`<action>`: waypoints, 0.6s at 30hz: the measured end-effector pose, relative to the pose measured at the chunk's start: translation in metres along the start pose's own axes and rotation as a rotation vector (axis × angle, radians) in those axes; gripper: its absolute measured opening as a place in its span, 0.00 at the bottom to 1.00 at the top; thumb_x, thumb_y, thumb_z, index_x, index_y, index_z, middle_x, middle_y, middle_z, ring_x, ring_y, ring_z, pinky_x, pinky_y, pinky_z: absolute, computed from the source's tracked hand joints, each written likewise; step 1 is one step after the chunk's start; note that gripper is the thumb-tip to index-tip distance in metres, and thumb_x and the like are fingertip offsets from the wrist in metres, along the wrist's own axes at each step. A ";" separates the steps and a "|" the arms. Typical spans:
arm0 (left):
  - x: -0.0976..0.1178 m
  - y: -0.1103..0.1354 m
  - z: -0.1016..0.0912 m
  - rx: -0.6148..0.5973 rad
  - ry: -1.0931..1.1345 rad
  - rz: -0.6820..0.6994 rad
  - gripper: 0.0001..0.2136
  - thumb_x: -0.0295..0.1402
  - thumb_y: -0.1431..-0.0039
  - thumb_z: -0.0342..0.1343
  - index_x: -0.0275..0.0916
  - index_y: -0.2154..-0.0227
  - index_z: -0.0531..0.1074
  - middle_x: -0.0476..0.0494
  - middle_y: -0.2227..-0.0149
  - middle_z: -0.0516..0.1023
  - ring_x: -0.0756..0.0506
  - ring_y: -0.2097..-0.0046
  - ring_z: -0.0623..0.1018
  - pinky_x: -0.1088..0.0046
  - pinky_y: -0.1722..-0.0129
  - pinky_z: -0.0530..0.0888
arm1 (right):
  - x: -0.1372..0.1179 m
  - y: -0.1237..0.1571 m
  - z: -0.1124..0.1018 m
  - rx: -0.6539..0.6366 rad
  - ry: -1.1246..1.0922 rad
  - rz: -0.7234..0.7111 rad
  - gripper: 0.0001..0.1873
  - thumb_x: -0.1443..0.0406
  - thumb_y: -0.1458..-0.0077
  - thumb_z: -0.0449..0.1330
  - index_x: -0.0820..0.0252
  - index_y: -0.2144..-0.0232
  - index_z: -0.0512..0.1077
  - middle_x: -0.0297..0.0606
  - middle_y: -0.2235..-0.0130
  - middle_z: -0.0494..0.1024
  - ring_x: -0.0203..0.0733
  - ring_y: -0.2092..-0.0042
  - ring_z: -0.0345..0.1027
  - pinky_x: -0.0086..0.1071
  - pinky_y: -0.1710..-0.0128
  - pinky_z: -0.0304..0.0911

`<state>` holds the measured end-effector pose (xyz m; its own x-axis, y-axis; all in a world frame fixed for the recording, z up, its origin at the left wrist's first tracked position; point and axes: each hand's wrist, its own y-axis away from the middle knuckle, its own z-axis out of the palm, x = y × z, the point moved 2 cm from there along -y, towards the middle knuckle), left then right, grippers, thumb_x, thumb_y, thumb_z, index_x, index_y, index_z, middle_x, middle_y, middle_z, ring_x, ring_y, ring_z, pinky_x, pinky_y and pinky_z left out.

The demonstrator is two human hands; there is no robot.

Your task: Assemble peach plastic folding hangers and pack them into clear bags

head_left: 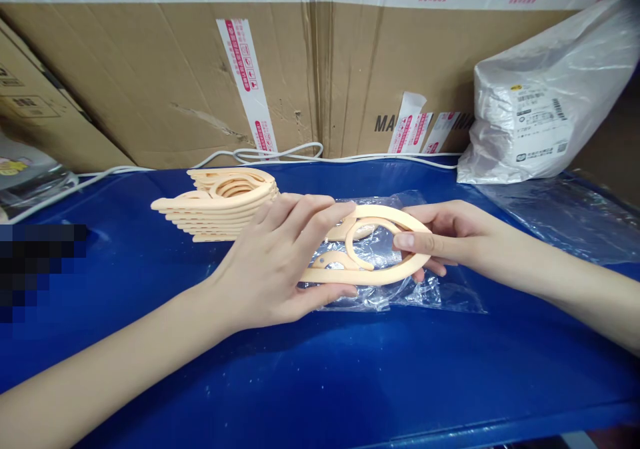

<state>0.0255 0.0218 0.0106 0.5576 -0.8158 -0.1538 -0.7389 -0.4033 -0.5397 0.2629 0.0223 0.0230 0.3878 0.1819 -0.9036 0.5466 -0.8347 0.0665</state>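
A peach plastic folding hanger (390, 276), folded up with its curved hook inside, is held level above the table between my two hands. My right hand (450, 236) pinches its rounded end, thumb on top. Across the other end lies my left hand (285, 262), fingers over the far arm and thumb along the near side, hiding that end. Below the hanger is a crinkled clear plastic bag (425, 296), and another peach piece partly shows behind it. A neat stack of matching folded hangers (220, 202) sits just behind my left hand.
Large cardboard boxes (175, 69) stand along the back of the blue table (300, 376), with a white cable (280, 156) at their foot. A white plastic parcel (540, 102) sits at the back right beside clear film (565, 216). A dark pixelated patch covers the left edge.
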 end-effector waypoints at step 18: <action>0.008 -0.002 -0.001 -0.049 0.176 -0.129 0.46 0.57 0.42 0.56 0.29 0.33 0.47 0.29 0.33 0.58 0.37 0.32 0.58 0.58 0.34 0.59 | -0.012 0.009 -0.015 0.307 0.898 -0.611 0.40 0.54 0.49 0.66 0.54 0.38 0.59 0.43 0.45 0.72 0.53 0.47 0.69 0.46 0.48 0.68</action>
<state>0.0311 0.0156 0.0107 0.5770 -0.8143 0.0630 -0.6860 -0.5250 -0.5038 0.2736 0.0206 0.0408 0.5791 0.8079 -0.1091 0.6700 -0.5479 -0.5009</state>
